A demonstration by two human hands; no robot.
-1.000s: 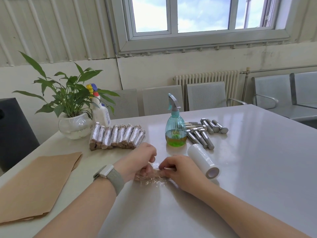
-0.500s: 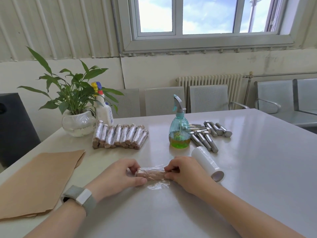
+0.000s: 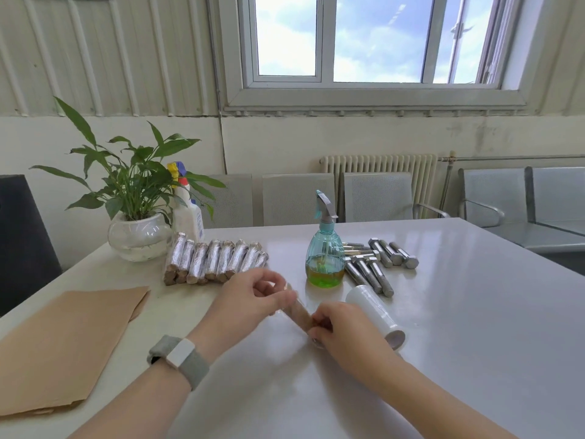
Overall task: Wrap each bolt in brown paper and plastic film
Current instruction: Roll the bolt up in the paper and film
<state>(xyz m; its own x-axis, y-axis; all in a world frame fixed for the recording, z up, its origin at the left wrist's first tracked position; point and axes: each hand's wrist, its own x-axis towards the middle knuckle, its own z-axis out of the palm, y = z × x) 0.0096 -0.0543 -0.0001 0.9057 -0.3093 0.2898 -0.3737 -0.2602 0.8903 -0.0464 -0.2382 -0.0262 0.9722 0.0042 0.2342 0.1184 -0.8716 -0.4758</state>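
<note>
The wrapped bolt (image 3: 299,313), flat on the table (image 3: 459,327) a moment ago, now tilts diagonally at lower centre, left hand (image 3: 250,296) pinching its upper end, right hand (image 3: 342,331) gripping the lower, suggesting this wrap is nearly finished.

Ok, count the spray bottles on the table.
2. The teal bottle stands mid-table, just left of the loose bolts. The white bottle stands at the back left beside the plant pot, partly behind leaves.

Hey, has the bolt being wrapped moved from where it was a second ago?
Yes. The wrapped bolt, lying level earlier, is now slanted: the left hand has its far end nearer the spray bottle, the right hand its near end.
</note>
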